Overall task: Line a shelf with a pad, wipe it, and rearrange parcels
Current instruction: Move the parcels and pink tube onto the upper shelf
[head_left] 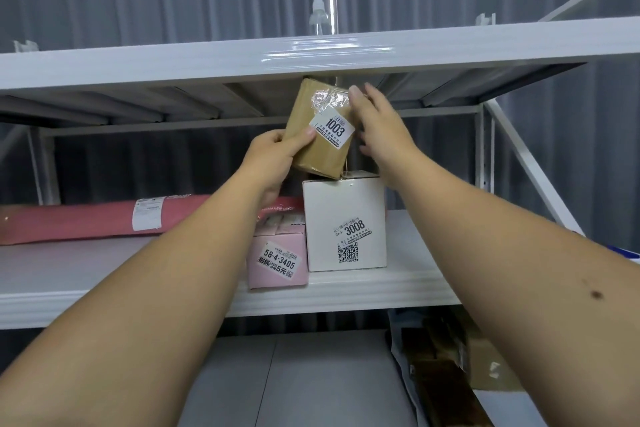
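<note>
Tan parcel (pixel 320 130), white box (pixel 346 224) — pink box (pixel 278 258), pink roll (pixel 86 222)

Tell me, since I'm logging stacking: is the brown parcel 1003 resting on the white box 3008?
Touching. The head view shows the brown parcel, gripped by the left hand, tilted with its lower corner meeting the white box's top edge, no gap visible.

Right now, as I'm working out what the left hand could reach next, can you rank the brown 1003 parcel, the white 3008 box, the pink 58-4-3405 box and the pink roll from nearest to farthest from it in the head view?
1. Brown 1003 parcel: gripped by the left hand.
2. White 3008 box: just below-right, under the parcel.
3. Pink 58-4-3405 box: lower, under the forearm.
4. Pink roll: lying at the far left of the shelf.
</note>
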